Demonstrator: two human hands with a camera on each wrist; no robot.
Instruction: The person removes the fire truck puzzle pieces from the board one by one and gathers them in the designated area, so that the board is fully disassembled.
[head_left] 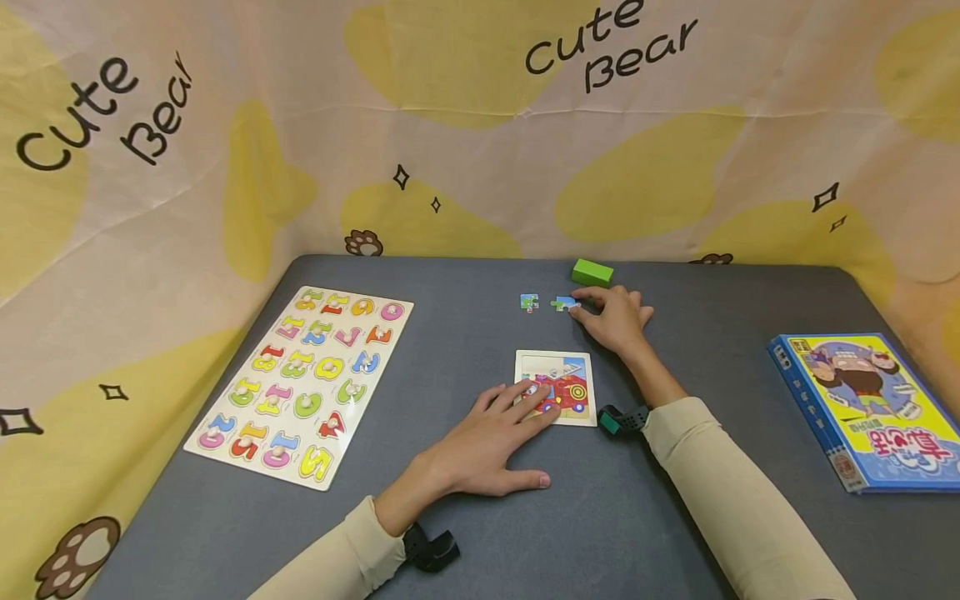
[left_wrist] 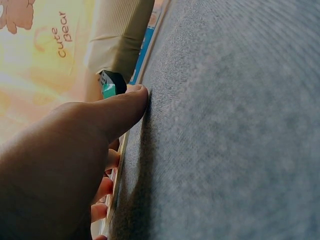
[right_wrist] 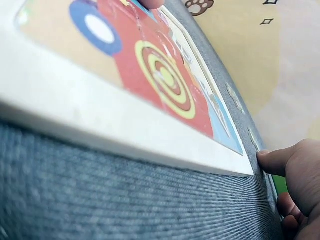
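Observation:
A white-framed jigsaw puzzle [head_left: 572, 392] with a red vehicle picture lies on the table, its upper left part pale. Across its left side my left hand [head_left: 498, 442] rests with fingers spread and straight, thumb out on the tabletop. Beyond the frame, my right hand [head_left: 617, 321] pinches the right end of a blue-and-green jigsaw piece [head_left: 564, 304] between thumb and index finger, down at the table surface. Another small jigsaw piece [head_left: 529, 302] lies just to the left of it. In the right wrist view, the thumb [right_wrist: 275, 159] reaches down by the pieces, past the frame's corner.
Behind the right hand sits a green block [head_left: 592, 272]. A board of colourful number shapes [head_left: 300, 387] lies on the left of the grey table [head_left: 465, 333]. At the right edge is a blue-and-yellow box [head_left: 870, 417]. A patterned cloth [head_left: 480, 150] hangs behind the table.

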